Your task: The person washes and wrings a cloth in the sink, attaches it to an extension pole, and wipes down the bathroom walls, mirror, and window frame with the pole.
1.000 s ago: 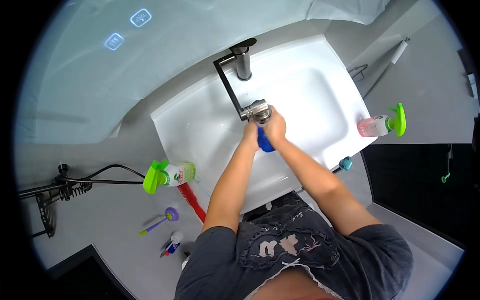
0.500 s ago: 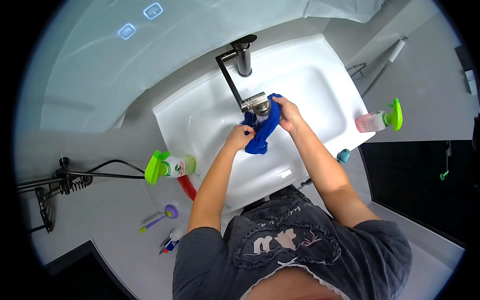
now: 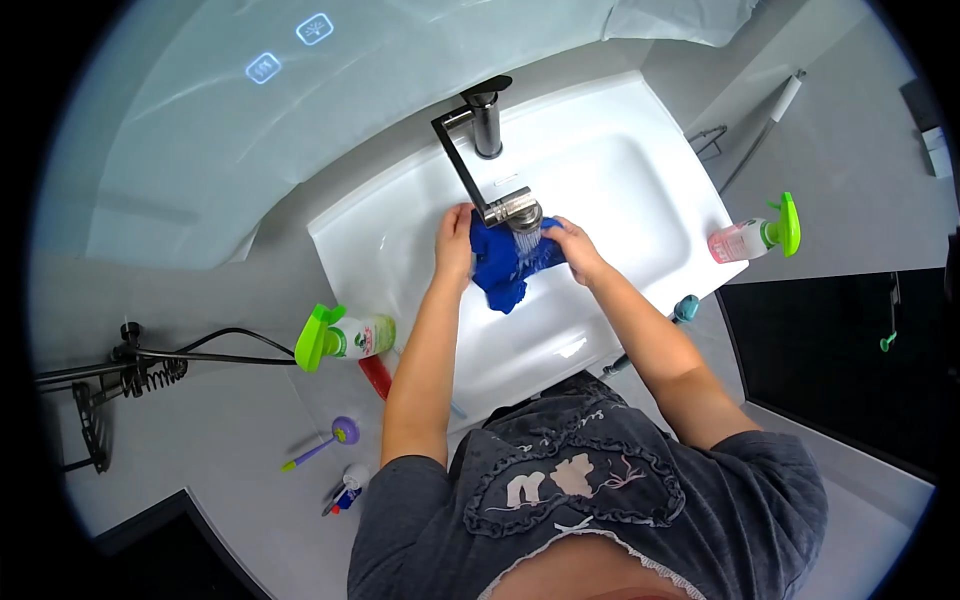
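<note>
A wet blue cloth [image 3: 500, 265] is spread between my two hands under the faucet [image 3: 515, 208], and water runs from the spout onto it. My left hand [image 3: 455, 245] is closed on the cloth's left edge. At the cloth's right end, my right hand [image 3: 577, 250] grips it near the spout. Both hands are over the white sink [image 3: 640, 180]. Part of the cloth's upper edge is hidden behind the spout.
A green-topped spray bottle [image 3: 360, 337] stands at the sink's left corner, beside a red object [image 3: 375, 377]. Another spray bottle [image 3: 745, 241] is on the right rim. A purple brush [image 3: 344, 431] and a teal-headed item [image 3: 686, 308] are lower down.
The cloth was bunched between my hands under the spout, then opened out. It is now spread wider. My left hand has moved up and left, my right hand right.
</note>
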Demonstrator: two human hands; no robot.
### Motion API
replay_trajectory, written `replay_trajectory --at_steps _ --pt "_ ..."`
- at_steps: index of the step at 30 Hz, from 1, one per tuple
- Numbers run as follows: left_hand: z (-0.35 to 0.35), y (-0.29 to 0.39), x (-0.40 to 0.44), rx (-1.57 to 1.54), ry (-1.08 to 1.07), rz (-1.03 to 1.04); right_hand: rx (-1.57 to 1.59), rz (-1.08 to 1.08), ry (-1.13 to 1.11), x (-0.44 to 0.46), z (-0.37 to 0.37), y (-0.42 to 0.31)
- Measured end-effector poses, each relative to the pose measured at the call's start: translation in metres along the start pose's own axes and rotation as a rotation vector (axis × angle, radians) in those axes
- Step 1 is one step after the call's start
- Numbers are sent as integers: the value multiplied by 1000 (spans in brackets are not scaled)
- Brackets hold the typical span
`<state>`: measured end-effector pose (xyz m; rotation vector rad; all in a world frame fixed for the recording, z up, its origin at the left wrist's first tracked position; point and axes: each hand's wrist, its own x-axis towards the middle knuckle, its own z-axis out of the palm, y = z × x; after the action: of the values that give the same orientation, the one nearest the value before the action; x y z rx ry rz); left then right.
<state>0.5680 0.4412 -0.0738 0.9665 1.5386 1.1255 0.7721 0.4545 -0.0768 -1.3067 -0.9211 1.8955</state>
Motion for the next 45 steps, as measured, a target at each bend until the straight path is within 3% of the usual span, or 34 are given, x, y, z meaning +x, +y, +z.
replay_trajectory --at_steps 1,2,3,5,6,7,8,9,10,12,14,16,17,18,20,22,23,24,26,27,28,30,31,34,36,39,42,44,45 --pt "4 -2 -3 -141 30 -77 208 22 52 -17 14 -19" --pt "12 -7 -8 -141 25 -83 209 27 58 -19 21 -14" --pt "25 4 -20 -283 -1 -483 335 -2 62 -20 26 -11" --pt "38 -22 -21 -579 -172 -901 503 -30 86 -32 47 -12" --pt "43 -52 -12 -741 -318 -914 443 -38 121 -42 56 -13" --pt "53 -48 -11 -953 -382 -787 344 -115 82 -45 60 -1" --pt "58 -122 23 -1184 -813 -522 136 -167 29 -50 62 14" --pt "62 -114 22 -1184 -818 -526 -273 -274 18 -63 68 11" --pt "67 -90 13 -1201 -778 -530 -686 -371 4 -72 72 4" --pt "76 -52 -1 -1231 -690 -534 -867 -397 118 -54 73 6" --pt "80 -67 7 -1262 -751 -343 -1071 -512 338 -16 60 13" --pt "74 -52 -1 -811 -214 -678 -1072 -332 566 32 29 8" --pt "76 -48 -6 -705 -128 -670 -985 -123 572 42 17 -4" --pt "79 -58 -2 -577 -15 -594 -889 -128 514 39 14 -3" --pt "65 -53 7 -717 -25 -692 -746 -298 552 33 26 29" --pt "47 -65 13 -753 -146 -601 -847 -269 456 3 53 33" --pt "41 -89 20 -913 -316 -499 -731 -200 369 -14 67 23" --pt "38 -108 24 -1068 -484 -389 -701 -295 353 -29 77 6" --pt "48 -55 -4 -918 -125 -587 -776 -182 425 -6 60 19" --pt "52 -40 -12 -731 27 -583 -572 -341 516 2 53 16" --pt "53 -29 -15 -734 19 -579 -488 -209 613 16 52 22" --pt "50 -18 -35 -791 86 -370 681 408 32 -4 50 -1" --pt "48 -27 -36 -748 -30 -257 682 402 39 -2 49 7" --pt "52 -27 -33 -509 31 -166 637 389 -9 9 50 35" --pt "65 -17 -34 -525 -38 -211 289 175 245 21 45 34" --pt "104 -12 -13 -977 -42 -328 -665 -118 394 10 21 -28" --pt "152 10 14 -1263 -287 -348 -950 -145 419 -4 -1 -91" --pt "175 41 24 -1327 -493 -511 -1146 -231 452 -11 -19 -121" --pt "189 47 26 -1350 -470 -595 -1210 -239 461 -12 -31 -127"
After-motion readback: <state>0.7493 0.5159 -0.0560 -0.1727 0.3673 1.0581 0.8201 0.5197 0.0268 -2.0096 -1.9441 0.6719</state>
